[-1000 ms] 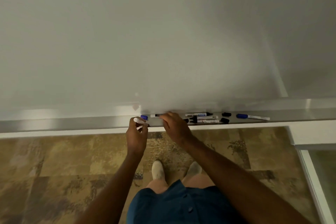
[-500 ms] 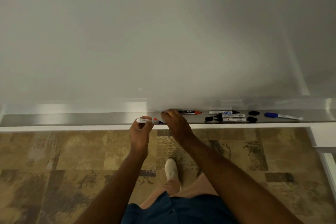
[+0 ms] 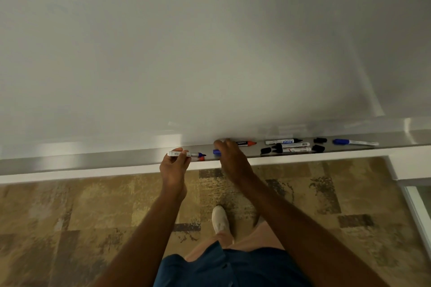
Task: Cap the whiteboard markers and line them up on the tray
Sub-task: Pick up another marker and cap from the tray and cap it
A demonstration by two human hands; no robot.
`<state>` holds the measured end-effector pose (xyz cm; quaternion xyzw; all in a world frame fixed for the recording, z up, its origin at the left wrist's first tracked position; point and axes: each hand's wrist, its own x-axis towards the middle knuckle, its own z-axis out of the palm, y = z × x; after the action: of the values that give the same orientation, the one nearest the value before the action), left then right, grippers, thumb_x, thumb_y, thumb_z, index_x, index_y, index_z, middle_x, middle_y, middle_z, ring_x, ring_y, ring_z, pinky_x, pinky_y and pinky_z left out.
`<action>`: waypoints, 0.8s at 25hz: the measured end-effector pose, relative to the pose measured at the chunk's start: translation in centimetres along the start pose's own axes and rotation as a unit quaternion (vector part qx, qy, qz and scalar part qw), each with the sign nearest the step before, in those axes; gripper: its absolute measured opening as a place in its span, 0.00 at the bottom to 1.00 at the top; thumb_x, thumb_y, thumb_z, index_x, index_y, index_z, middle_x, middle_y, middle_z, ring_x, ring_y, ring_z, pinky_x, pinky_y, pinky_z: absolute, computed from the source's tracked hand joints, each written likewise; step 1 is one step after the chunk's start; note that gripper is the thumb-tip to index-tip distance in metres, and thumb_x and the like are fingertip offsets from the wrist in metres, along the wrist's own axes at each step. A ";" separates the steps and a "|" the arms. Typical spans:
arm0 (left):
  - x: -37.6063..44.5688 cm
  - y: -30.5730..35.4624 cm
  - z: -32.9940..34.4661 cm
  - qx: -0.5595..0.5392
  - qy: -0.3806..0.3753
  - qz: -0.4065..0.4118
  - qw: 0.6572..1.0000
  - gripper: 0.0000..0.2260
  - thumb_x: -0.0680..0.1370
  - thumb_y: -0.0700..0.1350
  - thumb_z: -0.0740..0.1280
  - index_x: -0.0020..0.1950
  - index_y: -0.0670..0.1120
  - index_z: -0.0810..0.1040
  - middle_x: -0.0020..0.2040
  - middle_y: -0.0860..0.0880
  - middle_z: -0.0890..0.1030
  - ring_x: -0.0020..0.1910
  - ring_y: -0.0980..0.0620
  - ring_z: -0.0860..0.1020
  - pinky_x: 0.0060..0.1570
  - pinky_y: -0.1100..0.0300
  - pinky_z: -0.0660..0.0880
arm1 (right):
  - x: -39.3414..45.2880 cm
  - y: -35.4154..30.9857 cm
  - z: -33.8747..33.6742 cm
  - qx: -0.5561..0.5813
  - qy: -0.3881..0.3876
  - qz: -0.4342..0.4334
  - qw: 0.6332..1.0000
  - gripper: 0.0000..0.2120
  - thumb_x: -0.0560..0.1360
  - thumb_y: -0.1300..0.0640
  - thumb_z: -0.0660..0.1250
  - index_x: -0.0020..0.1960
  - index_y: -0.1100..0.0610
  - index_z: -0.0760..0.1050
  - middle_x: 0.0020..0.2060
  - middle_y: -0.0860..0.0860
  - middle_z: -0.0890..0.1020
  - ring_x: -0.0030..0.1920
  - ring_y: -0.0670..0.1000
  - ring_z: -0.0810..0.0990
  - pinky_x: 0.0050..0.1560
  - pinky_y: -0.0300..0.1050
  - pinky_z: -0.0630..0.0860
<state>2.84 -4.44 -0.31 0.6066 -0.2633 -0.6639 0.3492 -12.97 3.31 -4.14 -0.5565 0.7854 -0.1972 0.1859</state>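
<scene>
1. Our left hand [image 3: 175,165] is clamped around an uncapped blue marker [image 3: 185,154], white barrel level, blue nib pointing toward 3 o'clock.

2. Our right hand [image 3: 229,158] is curled down on the tray [image 3: 105,158], fingertips pinched on a blue cap [image 3: 217,152] that peeks out at the hand's 9 o'clock side.

3. The relation that matters: the cap lies at 3 o'clock from the nib, near it, on almost the same horizontal axis. We judge a short slide toward 9 o'clock would seat it, provided the cap's open end faces the nib, which we cannot tell.

4. A small red cap [image 3: 201,158] lies on the tray just under the blue nib.

5. At 3 o'clock of the right hand lie a red-tipped marker [image 3: 245,143], a black marker [image 3: 283,141], two more markers [image 3: 295,147] side by side, loose black caps [image 3: 320,140] and, furthest out, a capped blue marker [image 3: 354,142]. All lie roughly lengthwise but scattered, not yet in a line.

6. The tray is a smooth, brushed-metal ledge under the glossy whiteboard [image 3: 210,42]; the barrels are slick plastic cylinders and may roll.
</scene>
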 end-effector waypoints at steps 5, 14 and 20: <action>-0.2 -0.4 1.1 -0.049 -0.024 -0.060 0.997 0.08 0.80 0.37 0.68 0.59 0.39 0.77 0.55 0.40 0.81 0.55 0.42 0.83 0.54 0.56 0.83 | -1.2 1.5 -1.8 0.333 0.056 0.284 0.897 0.12 0.78 0.65 0.68 0.60 0.56 0.79 0.58 0.56 0.82 0.58 0.53 0.79 0.56 0.40 0.75; -1.6 -0.8 3.7 -0.107 -0.084 -0.126 0.983 0.06 0.79 0.33 0.67 0.55 0.39 0.75 0.49 0.39 0.81 0.50 0.42 0.82 0.49 0.55 0.84 | -3.2 0.9 -5.9 0.693 0.079 0.413 0.586 0.05 0.76 0.62 0.72 0.52 0.56 0.81 0.45 0.53 0.80 0.43 0.49 0.75 0.43 0.40 0.76; -2.6 -1.1 4.4 -0.077 -0.106 -0.106 0.986 0.15 0.78 0.34 0.69 0.64 0.40 0.73 0.55 0.37 0.81 0.52 0.39 0.83 0.52 0.52 0.84 | -4.3 0.9 -6.3 0.576 0.058 0.335 0.743 0.09 0.78 0.63 0.70 0.53 0.51 0.82 0.51 0.54 0.85 0.51 0.52 0.83 0.53 0.44 0.82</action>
<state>-1.66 -2.08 1.04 0.5286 -0.1810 -0.7757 0.2933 -15.59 8.28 1.11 -0.0316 0.6676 -0.5689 0.4792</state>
